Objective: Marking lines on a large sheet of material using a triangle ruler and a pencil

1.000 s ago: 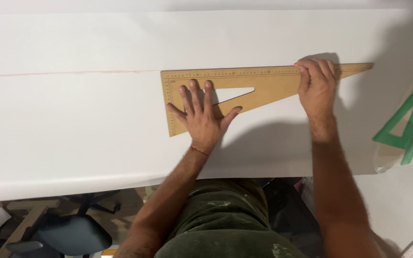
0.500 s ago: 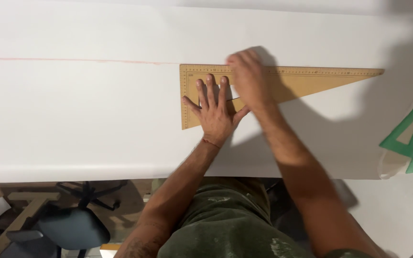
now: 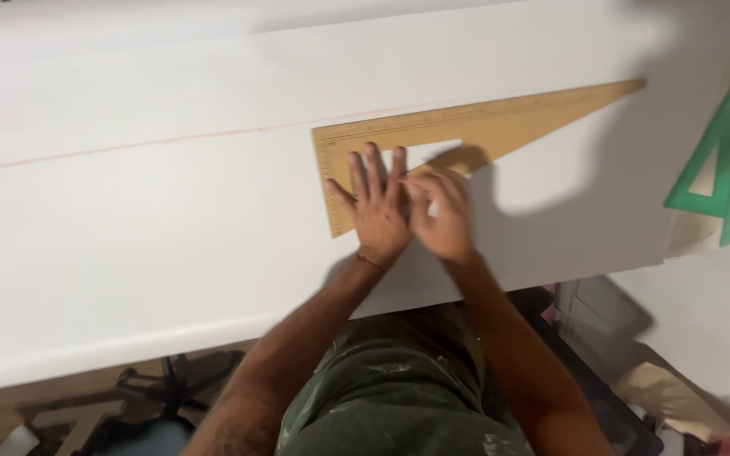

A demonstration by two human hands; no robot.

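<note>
Wooden triangular set square (image 3: 433, 143) lies flat on the white sheet (image 3: 171, 228), under my left hand (image 3: 375, 204), fingers spread and pressing; my right hand (image 3: 441, 215), blurred, has come in from the far tip to just beside it, fingers loosely curled; green plastic triangle (image 3: 720, 160) sits well right.

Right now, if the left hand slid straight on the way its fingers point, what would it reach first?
The left hand lies flat on the wooden set square, fingers toward its long ruled edge. Past that edge it would likely reach the faint red line on the white sheet.
</note>
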